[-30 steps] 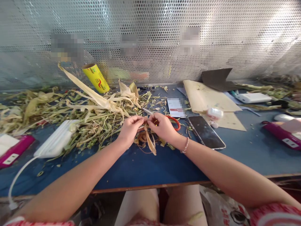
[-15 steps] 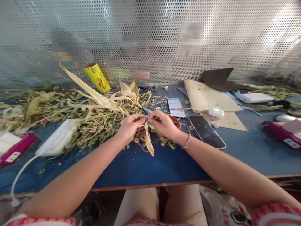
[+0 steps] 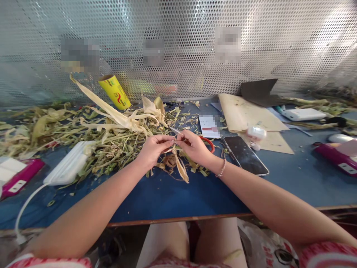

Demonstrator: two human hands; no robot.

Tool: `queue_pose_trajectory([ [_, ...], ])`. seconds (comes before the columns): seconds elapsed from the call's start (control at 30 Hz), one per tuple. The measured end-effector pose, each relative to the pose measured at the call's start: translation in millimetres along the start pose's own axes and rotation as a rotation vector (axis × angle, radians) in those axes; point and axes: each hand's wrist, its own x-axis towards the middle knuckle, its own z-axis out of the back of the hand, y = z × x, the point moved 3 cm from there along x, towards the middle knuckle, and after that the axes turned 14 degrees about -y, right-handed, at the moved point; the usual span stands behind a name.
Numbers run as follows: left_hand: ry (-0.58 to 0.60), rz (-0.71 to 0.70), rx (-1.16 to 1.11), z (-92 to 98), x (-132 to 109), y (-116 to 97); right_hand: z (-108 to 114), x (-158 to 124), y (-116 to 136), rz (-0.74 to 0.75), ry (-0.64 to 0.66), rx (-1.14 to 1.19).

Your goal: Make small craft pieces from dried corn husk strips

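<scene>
My left hand (image 3: 154, 149) and my right hand (image 3: 192, 146) meet fingertip to fingertip above the table, both closed in a pinch. Between them they grip the top of a knotted dried corn husk (image 3: 182, 169), whose loose pale end hangs below toward the right. What exactly lies between the fingertips is too small to make out. Just under the husk is a small coil of brown twine (image 3: 170, 160). Scissors with a red handle (image 3: 208, 144) lie partly hidden behind my right hand, their blade (image 3: 174, 130) showing beyond it.
Dried leaves and stalks (image 3: 111, 150) spread across the left of the blue table (image 3: 178, 201). A white power strip (image 3: 69, 163), a yellow tube (image 3: 115, 92), a phone (image 3: 245, 155), a white card (image 3: 209, 126) and brown paper (image 3: 248, 115) lie around. A perforated metal panel (image 3: 184, 22) stands behind.
The hanging end of the corn husk has swung to the right, and more of the twine coil shows. Both hands stay pinched together in nearly the same place.
</scene>
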Motion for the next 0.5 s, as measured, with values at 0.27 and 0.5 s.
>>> queue_pose_trajectory([
  [0.27, -0.01, -0.069, 0.068, 2.4, 1.9, 3.4, -0.4, -1.1, 0.9, 0.043, -0.032, -0.049],
  [0.5, -0.005, -0.2, 0.231, 3.2, 0.2, -2.1, 1.6, -1.0, 0.5, 0.071, -0.044, -0.104],
])
